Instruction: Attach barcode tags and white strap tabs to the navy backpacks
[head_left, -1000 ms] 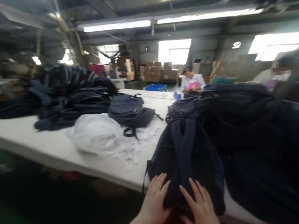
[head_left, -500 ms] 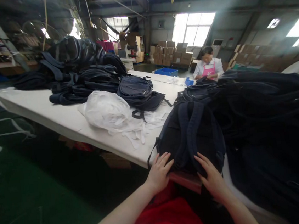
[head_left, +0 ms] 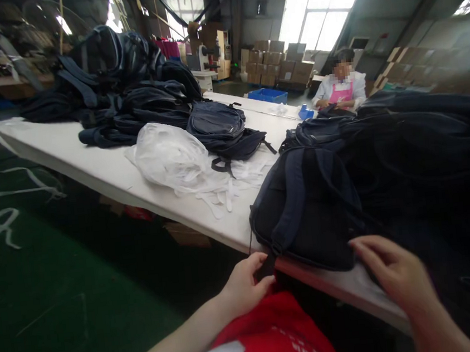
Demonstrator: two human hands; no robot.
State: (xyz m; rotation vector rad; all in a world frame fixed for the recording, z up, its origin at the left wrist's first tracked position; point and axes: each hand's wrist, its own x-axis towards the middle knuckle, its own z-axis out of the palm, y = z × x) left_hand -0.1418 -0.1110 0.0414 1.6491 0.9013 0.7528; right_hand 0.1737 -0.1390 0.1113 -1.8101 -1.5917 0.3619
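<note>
A dark navy backpack (head_left: 320, 234) lies on the near edge of the white table, its padded shoulder straps facing up. My left hand (head_left: 246, 284) is just below the backpack's lower left corner, off the table edge. Its thumb and forefinger are apart, with a dark gap between them; the other fingers are hidden. At the lower right corner, my right hand (head_left: 396, 271) has bent fingers closed on the backpack's edge. Whether a strap end is in that grip is too dark to tell.
Dark backpacks (head_left: 426, 161) are heaped on the right, and another pile (head_left: 125, 92) stands at the far left. A white plastic bag (head_left: 169, 155) and loose white strips (head_left: 228, 193) lie on the table (head_left: 104, 173). Across it works a person (head_left: 341, 86) in a pink apron.
My left hand has come off the backpack, down toward my body. My right hand has moved right to the lower right corner. The backpack has turned slightly and its straps have spread apart.
</note>
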